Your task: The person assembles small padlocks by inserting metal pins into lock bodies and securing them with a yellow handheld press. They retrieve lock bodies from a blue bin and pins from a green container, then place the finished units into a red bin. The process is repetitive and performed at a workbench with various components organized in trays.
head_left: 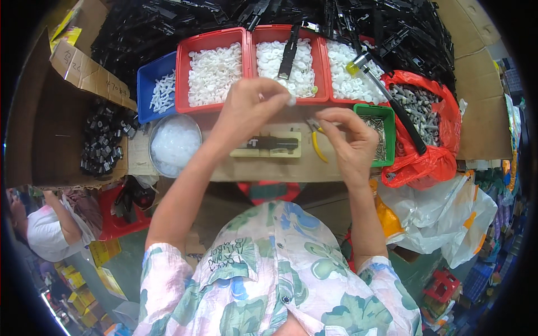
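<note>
My left hand [246, 109] is raised in front of the middle red bin, thumb and forefinger pinched on a small white plastic piece [291, 101]. Beside the green bin [390, 134] of small metal pins, my right hand [354, 141] is closed too, its fingertips together; what they hold, if anything, is too small to make out. Between and below the hands, a long black part [273, 143] lies in a cream-coloured block [292, 152] on the bench. Yellow-handled pliers [319, 149] lie just right of that block, partly behind my right fingers.
Red bins [178, 73] of white pieces line the back, a blue bin [141, 89] at their left. A hammer [392, 101] leans over a red bag [448, 134] of grey parts. A round bowl [197, 151] stands left. Black parts [185, 22] are heaped behind.
</note>
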Demonstrator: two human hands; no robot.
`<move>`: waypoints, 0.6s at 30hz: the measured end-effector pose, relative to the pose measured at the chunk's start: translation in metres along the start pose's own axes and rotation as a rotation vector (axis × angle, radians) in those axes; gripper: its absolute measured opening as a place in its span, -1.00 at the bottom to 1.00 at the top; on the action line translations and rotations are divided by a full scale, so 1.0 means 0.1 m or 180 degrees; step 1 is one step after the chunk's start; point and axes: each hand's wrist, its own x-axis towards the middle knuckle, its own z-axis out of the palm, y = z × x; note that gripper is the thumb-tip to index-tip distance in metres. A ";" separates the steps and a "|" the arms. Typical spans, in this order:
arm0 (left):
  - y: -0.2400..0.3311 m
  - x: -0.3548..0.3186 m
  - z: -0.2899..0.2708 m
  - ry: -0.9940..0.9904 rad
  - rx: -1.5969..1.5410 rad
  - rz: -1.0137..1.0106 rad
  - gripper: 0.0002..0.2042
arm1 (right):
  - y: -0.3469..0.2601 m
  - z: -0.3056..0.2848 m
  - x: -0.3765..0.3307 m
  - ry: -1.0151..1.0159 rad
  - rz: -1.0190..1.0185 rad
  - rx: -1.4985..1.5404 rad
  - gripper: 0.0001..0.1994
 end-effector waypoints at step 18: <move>-0.06 -0.44 0.12 -0.0080 -0.1772 -0.1154 -0.81 | 0.05 0.41 -0.05 -0.0126 -0.1461 -0.1059 -0.87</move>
